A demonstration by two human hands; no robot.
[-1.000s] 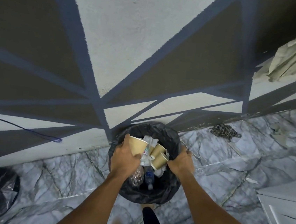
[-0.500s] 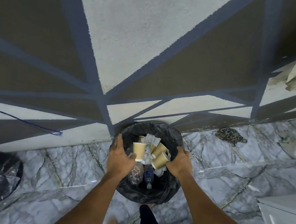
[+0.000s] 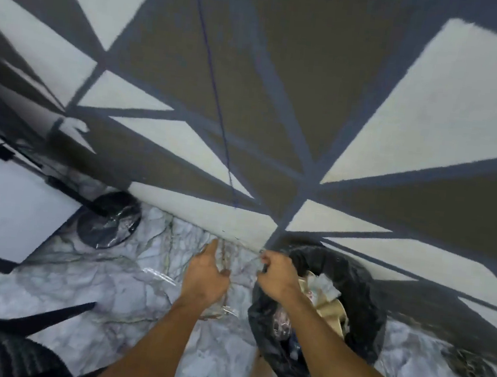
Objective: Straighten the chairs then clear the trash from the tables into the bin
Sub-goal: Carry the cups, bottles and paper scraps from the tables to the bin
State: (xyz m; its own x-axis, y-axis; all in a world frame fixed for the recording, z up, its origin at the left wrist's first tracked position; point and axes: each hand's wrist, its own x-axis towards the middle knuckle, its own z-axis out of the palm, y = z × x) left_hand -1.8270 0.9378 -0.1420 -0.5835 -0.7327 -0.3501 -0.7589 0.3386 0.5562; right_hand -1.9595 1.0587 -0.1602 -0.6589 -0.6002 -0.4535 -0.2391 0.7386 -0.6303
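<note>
Head view. A bin (image 3: 361,295) lined with a black bag is seen at lower right, set on the marble floor (image 3: 126,292) against the painted wall (image 3: 250,96); paper cups (image 3: 331,312), crumpled paper and bottles are held inside it. The right hand (image 3: 279,276) is raised over the bin's left rim, fingers curled together, apparently around nothing, though blur leaves this uncertain. The left hand (image 3: 207,274) is held over bare floor just left of the bin, fingers loosely apart and empty. A second black-bagged bin (image 3: 109,219) is placed well apart at left, beside a white table (image 3: 3,202). A dark chair (image 3: 1,343) is partly shown at lower left.
</note>
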